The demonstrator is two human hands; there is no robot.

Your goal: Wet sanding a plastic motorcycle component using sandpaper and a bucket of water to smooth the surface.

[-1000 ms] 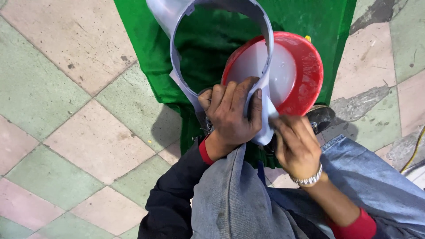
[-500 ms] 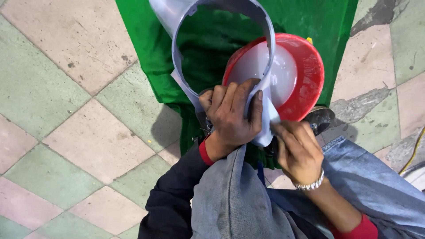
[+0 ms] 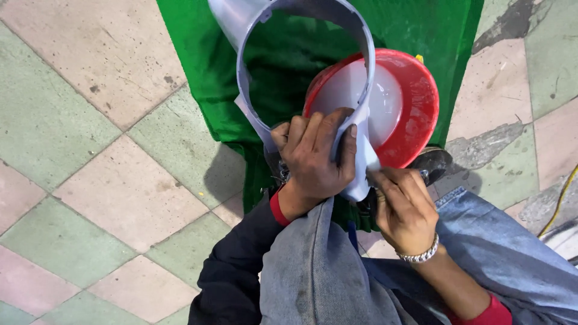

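My left hand point(image 3: 314, 161) grips the near rim of a pale grey-blue plastic ring-shaped shell point(image 3: 253, 114), which rises away from me over a green cloth point(image 3: 289, 66). My right hand point(image 3: 404, 207), with a metal bracelet on the wrist, presses against the lower right edge of that shell; whatever its fingers hold is hidden. Behind the shell sits a red bowl point(image 3: 421, 102) holding white liquid point(image 3: 388, 102). My knees in blue jeans fill the bottom of the view.
The floor is tiled in pink and pale green squares point(image 3: 90, 198). A cracked, dark patch of floor point(image 3: 512, 24) lies at the upper right. A yellow cable point(image 3: 560, 201) runs along the right edge. A dark shoe point(image 3: 436, 162) shows below the bowl.
Both hands stay on the shell's near edge. The right hand has shifted slightly along it; the shell and bowl keep their places.
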